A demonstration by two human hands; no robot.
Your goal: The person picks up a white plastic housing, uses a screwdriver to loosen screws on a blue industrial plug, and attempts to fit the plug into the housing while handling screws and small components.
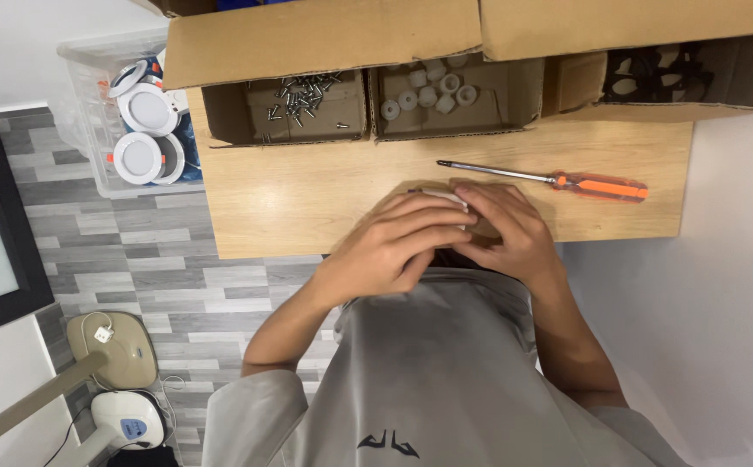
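Left hand (398, 238) and right hand (506, 229) are cupped together at the near edge of the wooden table (307, 199), both clasping a small white part (445, 197), mostly hidden beneath the fingers. Just beyond the right hand lies an orange-handled screwdriver (558, 179), untouched. Further back, open cardboard boxes hold loose screws (303, 95) and white round fittings (432, 86). A clear bin of white round lamps (143, 130) stands on the floor at left.

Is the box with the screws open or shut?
Open. The screw box has its flap folded back, and loose screws show inside.
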